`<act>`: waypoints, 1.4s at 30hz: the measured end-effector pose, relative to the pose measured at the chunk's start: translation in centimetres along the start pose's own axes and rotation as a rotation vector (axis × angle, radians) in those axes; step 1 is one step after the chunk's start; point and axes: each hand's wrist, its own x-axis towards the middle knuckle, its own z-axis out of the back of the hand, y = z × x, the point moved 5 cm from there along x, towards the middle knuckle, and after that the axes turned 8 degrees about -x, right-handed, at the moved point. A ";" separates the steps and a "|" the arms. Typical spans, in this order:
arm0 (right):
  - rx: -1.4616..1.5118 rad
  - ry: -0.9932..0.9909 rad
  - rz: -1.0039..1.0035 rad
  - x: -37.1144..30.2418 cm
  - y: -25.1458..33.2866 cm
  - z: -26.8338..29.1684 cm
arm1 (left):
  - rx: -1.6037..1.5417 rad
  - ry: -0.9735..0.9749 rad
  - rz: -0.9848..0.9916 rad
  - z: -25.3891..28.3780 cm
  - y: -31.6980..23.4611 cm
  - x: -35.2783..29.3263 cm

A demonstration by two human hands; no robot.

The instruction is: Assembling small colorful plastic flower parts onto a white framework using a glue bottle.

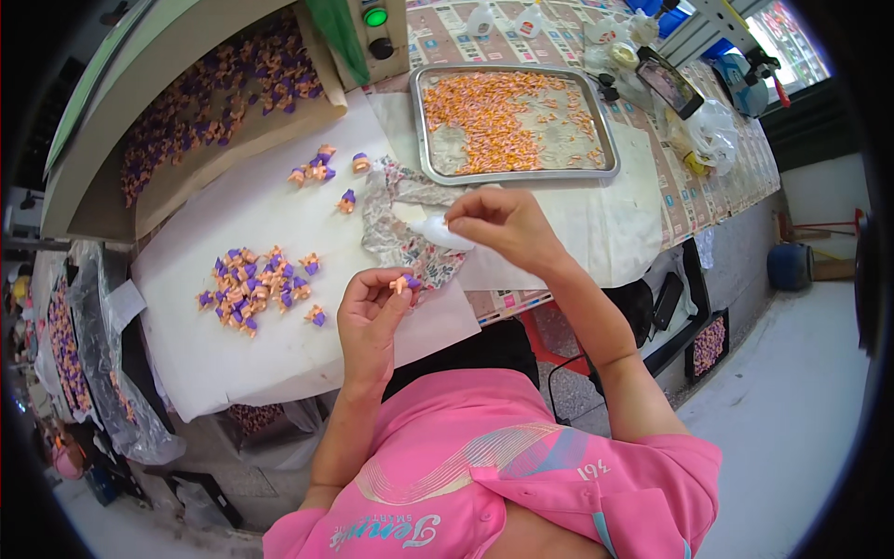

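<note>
Metal tray of orange pieces lies beyond right hand

Left hand pinching; right hand pinching farther forward, palm down.

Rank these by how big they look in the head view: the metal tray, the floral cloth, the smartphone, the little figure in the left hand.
1. Metal tray
2. Floral cloth, counting only what shows
3. Smartphone
4. Purple-and-peach figure in the left hand, clearly smallest
</note>
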 end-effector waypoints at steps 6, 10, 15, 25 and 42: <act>0.072 0.184 -0.006 -5.7 0.1 -3.0 | 0.021 0.004 -0.026 -2.0 1.0 -2.6; 0.129 0.200 0.036 -8.0 -0.3 -2.7 | 0.077 0.016 -0.060 -3.3 2.1 -4.5; 0.056 0.251 0.027 -10.9 -0.4 -1.2 | 0.154 0.085 -0.140 -5.4 3.5 -6.7; 0.085 0.305 -0.018 -15.8 -1.3 3.6 | 0.248 0.152 -0.154 -10.2 6.9 -9.9; 0.081 0.283 -0.132 -23.2 -2.6 15.4 | 0.583 0.216 -0.299 -23.1 13.0 -12.8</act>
